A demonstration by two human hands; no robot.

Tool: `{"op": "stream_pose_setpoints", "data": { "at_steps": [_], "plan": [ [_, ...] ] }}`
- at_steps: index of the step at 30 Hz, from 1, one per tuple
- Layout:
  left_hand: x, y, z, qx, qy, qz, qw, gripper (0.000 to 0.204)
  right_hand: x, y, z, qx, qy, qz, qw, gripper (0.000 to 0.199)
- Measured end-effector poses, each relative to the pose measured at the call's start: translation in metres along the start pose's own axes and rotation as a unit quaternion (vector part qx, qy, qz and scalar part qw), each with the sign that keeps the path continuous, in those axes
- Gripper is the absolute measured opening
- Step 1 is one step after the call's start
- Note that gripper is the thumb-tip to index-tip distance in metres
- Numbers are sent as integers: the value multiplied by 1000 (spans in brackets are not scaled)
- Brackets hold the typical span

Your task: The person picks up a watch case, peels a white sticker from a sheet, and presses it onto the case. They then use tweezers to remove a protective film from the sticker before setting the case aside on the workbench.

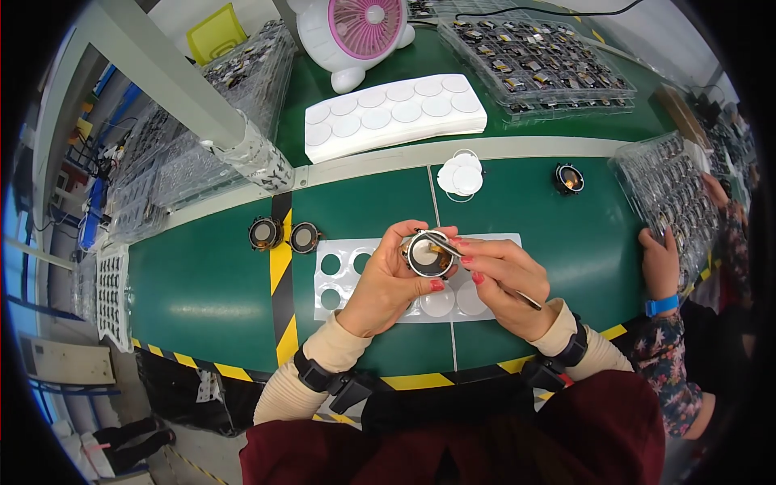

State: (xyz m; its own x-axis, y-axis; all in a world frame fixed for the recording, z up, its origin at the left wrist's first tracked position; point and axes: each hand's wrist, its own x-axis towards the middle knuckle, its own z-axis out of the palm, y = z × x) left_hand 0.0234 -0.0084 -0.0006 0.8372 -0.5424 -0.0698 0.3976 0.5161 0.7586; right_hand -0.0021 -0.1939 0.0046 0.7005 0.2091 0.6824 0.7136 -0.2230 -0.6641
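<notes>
- Round part [428, 255], pale face showing, gripped above the tabletop [210, 275] by the left hand [381, 289].
- Tweezers [528, 301], pinched in the right hand [511, 283], tips over the round part; contact unclear.
- Below, partly hidden, a white sheet [346, 281] with loose-looking discs [437, 302].
- To the left, two more parts [305, 237] beside striped tape [281, 267].
- Farther, a disc pile [463, 175]; right of it, a single part [569, 179].
- Beyond, a stack of disc sheets [396, 120], a fan [356, 32] and, at right, clear trays [537, 66].
</notes>
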Motion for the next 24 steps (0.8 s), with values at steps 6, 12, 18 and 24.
{"op": "stream_pose_setpoints", "data": {
  "at_steps": [6,12,18,24],
  "plan": [
    [0,-3,2,42,-8,14,999,60,-3,2,1,-10,-4,13,1000,29],
    [0,-4,1,65,8,41,997,58,-2,0,2,-8,10,18,1000,29],
    [2,-2,3,74,46,64,994,58,-1,-1,-1,-12,16,40,999,28],
    [1,-1,-1,56,51,72,995,59,0,2,1,-32,10,22,999,30]
  ]
}}
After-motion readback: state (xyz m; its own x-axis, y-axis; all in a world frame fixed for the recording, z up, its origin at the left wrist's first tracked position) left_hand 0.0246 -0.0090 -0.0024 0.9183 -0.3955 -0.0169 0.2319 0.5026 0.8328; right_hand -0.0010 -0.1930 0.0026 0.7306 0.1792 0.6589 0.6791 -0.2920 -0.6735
